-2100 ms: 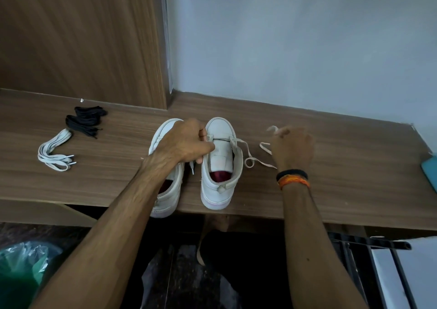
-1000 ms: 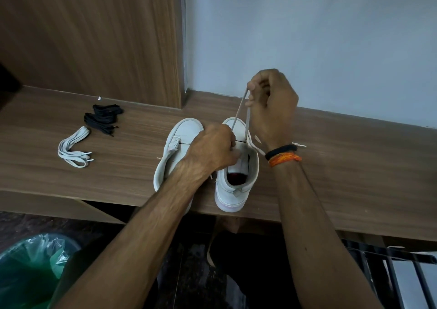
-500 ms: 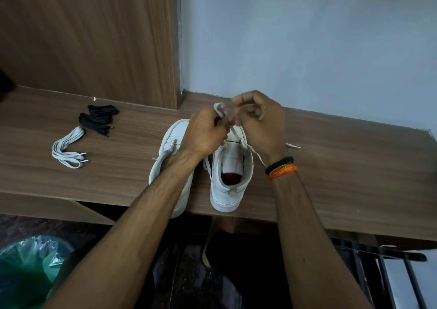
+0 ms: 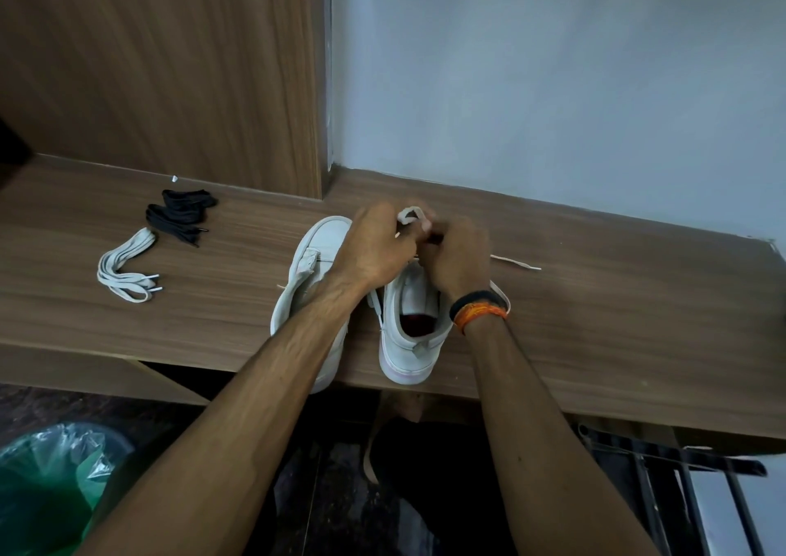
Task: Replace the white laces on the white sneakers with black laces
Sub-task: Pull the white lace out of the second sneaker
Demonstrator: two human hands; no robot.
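Note:
Two white sneakers stand side by side near the shelf's front edge, the left sneaker and the right sneaker. My left hand and my right hand meet over the right sneaker's toe end, both pinching its white lace, which loops up between them. One lace end trails to the right on the shelf. A bundle of black laces lies at the back left, with a removed white lace bundle in front of it.
The wooden shelf meets a wooden panel at back left and a pale wall behind. Below at lower left stands a bin with a green liner. A dark metal rack sits at lower right.
My right hand came down from holding the lace high above the sneaker. Both hands now sit lower and closer together over the toe end, gathering the lace.

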